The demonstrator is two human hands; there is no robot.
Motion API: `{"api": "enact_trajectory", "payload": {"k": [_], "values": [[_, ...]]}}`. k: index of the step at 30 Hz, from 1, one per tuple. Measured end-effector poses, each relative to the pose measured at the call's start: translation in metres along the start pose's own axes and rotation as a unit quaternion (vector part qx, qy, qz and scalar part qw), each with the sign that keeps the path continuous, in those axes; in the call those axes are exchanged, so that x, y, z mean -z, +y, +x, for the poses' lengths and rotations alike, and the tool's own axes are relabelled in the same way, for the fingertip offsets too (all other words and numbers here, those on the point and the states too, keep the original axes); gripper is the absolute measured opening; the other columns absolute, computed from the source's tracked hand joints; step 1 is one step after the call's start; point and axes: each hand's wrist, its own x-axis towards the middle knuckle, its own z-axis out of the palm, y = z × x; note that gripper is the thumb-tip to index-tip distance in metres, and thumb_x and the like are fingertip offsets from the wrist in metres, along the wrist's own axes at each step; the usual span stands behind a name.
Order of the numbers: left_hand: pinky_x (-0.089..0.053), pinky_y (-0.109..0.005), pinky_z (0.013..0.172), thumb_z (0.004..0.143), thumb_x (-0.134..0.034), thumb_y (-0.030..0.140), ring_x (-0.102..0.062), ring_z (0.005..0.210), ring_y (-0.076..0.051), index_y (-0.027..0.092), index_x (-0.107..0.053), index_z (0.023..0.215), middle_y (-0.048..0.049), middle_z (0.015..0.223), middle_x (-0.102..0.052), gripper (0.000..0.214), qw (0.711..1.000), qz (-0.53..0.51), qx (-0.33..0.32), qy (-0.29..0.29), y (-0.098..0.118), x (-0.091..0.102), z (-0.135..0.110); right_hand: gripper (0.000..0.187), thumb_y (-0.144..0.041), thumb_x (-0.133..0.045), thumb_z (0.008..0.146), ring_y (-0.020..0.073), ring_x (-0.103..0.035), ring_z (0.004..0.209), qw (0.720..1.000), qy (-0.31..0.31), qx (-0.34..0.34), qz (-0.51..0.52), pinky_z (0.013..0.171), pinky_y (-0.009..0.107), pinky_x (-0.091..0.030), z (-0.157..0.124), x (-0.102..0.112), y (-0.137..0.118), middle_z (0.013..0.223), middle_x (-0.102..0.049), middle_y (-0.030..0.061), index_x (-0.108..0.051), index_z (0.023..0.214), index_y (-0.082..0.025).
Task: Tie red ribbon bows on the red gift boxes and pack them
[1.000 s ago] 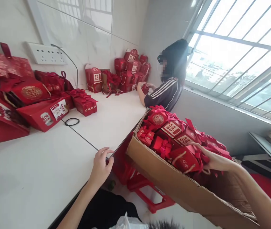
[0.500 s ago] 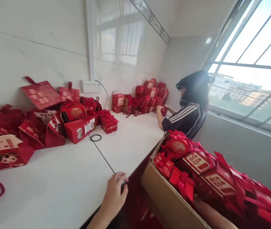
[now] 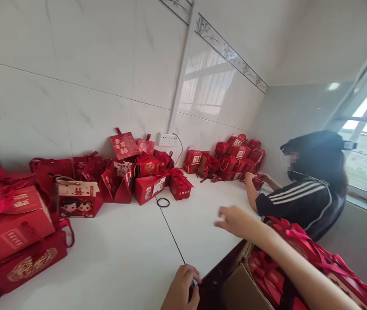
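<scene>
1. The carton (image 3: 244, 290) is just beside the edge of the white table (image 3: 128, 258); whether the two touch cannot be told.
2. Red boxes (image 3: 275, 280) lie in the carton, topped with bright ribbons (image 3: 324, 260); some rise above its wall.
3. The left hand (image 3: 179, 286) is left of the carton, at the table's edge. Its thumb and fingers are curled round a dark piece (image 3: 192, 285), mostly hidden by the hand.
4. A black cord (image 3: 173, 236) runs from the left hand across the table to a loop (image 3: 163, 203), beyond the carton and to its left.
5. The right hand (image 3: 235, 220) is past the carton's far left corner, over the table, with the forearm reaching across the carton. Thumb and fingers are apart.
6. Beyond the carton sits a co-worker (image 3: 295, 198) in a dark top with striped sleeve, both hands at a small box (image 3: 258, 183).
7. Farther beyond the carton, a stack (image 3: 228, 165) of red boxes stands by the wall.
8. Well left of the carton are a bag (image 3: 78, 200) printed with cartoon faces and, nearer the wearer, piled gift boxes (image 3: 18, 219).
</scene>
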Motion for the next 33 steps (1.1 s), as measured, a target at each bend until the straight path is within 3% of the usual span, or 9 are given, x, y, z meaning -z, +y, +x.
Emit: {"api": "enact_trajectory", "payload": {"k": [6, 9, 11, 15, 20, 22, 25, 27, 33], "values": [[-0.046, -0.031, 0.083, 0.062, -0.041, -0.002, -0.056, 0.091, -0.017, 0.018, -0.054, 0.083, -0.0072, 0.096, -0.058, 0.031, 1.0, 0.012, -0.012, -0.02, -0.015, -0.007, 0.001, 0.06, -0.048, -0.052, 0.083, 0.0299, -0.052, 0.107, 0.99, 0.064, -0.097, 0.078, 0.086, 0.049, -0.044, 0.152, -0.03, -0.096, 0.127, -0.045, 0.0178, -0.038, 0.128, -0.011], [-0.046, -0.032, 0.081, 0.053, -0.041, -0.005, -0.055, 0.091, -0.02, 0.017, -0.054, 0.077, -0.008, 0.094, -0.059, 0.035, 0.998, 0.048, -0.033, -0.002, -0.024, -0.017, 0.001, 0.065, -0.039, -0.058, 0.078, 0.0363, -0.053, 0.102, 0.981, 0.08, -0.13, 0.117, 0.076, 0.056, -0.045, 0.174, -0.043, -0.097, 0.121, -0.044, 0.0266, -0.033, 0.127, -0.005], [-0.046, -0.033, 0.081, 0.054, -0.042, -0.003, -0.055, 0.091, -0.021, 0.018, -0.055, 0.082, -0.0082, 0.096, -0.059, 0.037, 0.999, 0.045, -0.023, 0.004, -0.026, -0.021, 0.0, 0.062, -0.035, -0.058, 0.076, 0.0353, -0.055, 0.099, 0.979, 0.101, -0.104, 0.14, 0.076, 0.054, -0.046, 0.169, -0.047, -0.083, 0.117, -0.046, 0.0242, -0.033, 0.126, -0.008], [-0.043, -0.041, 0.095, 0.066, -0.045, 0.003, -0.051, 0.11, -0.024, 0.017, -0.044, 0.119, -0.0135, 0.12, -0.05, 0.055, 1.0, -0.007, 0.008, 0.017, -0.02, -0.017, -0.004, 0.065, -0.038, -0.055, 0.077, 0.0315, -0.051, 0.107, 0.974, 0.153, -0.015, 0.167, 0.086, 0.051, -0.043, 0.13, -0.045, -0.054, 0.115, -0.043, 0.0154, -0.025, 0.131, -0.017], [-0.029, -0.052, 0.107, 0.08, -0.047, 0.016, -0.02, 0.136, -0.03, 0.014, -0.008, 0.137, -0.0218, 0.146, -0.013, 0.07, 0.995, -0.062, -0.028, 0.073, 0.005, -0.014, -0.004, 0.084, -0.04, -0.069, 0.065, 0.0331, -0.045, 0.112, 0.955, 0.237, 0.062, 0.166, 0.091, 0.051, -0.042, 0.041, -0.036, -0.045, 0.114, -0.039, 0.0146, -0.024, 0.132, -0.016], [-0.027, -0.053, 0.107, 0.081, -0.053, 0.026, -0.011, 0.139, -0.031, 0.018, 0.004, 0.139, -0.0207, 0.148, -0.003, 0.082, 0.99, -0.085, -0.039, 0.106, 0.021, -0.013, -0.001, 0.084, -0.042, -0.069, 0.066, 0.0323, -0.049, 0.108, 0.947, 0.275, 0.057, 0.156, 0.089, 0.052, -0.044, -0.004, -0.032, -0.051, 0.113, -0.038, 0.0145, -0.023, 0.132, -0.017], [-0.024, -0.053, 0.109, 0.072, -0.067, 0.039, 0.001, 0.139, -0.033, 0.025, 0.004, 0.141, -0.0154, 0.149, 0.01, 0.1, 0.979, -0.114, -0.051, 0.161, 0.043, -0.005, 0.006, 0.084, -0.048, -0.067, 0.068, 0.03, -0.054, 0.098, 0.958, 0.241, -0.009, 0.152, 0.08, 0.048, -0.05, -0.068, -0.027, -0.064, 0.111, -0.04, 0.0123, -0.021, 0.134, -0.022], [-0.025, -0.051, 0.109, 0.067, -0.07, 0.045, -0.002, 0.139, -0.033, 0.026, -0.007, 0.141, -0.0131, 0.151, 0.005, 0.1, 0.972, -0.149, -0.068, 0.166, 0.052, 0.005, 0.011, 0.087, -0.051, -0.065, 0.069, 0.0291, -0.056, 0.096, 0.965, 0.201, -0.016, 0.168, 0.077, 0.045, -0.052, -0.102, -0.024, -0.069, 0.112, -0.041, 0.0119, -0.018, 0.136, -0.024], [-0.05, -0.041, 0.088, 0.053, -0.067, 0.069, -0.056, 0.108, -0.032, 0.018, -0.048, 0.122, -0.0131, 0.117, -0.06, 0.088, 0.916, -0.401, 0.019, 0.024, 0.049, 0.031, 0.023, 0.077, -0.054, -0.051, 0.082, 0.0256, -0.054, 0.103, 0.943, 0.157, 0.132, 0.262, 0.088, 0.041, -0.047, -0.163, -0.017, -0.058, 0.111, -0.052, 0.0112, -0.011, 0.14, -0.023]]}}
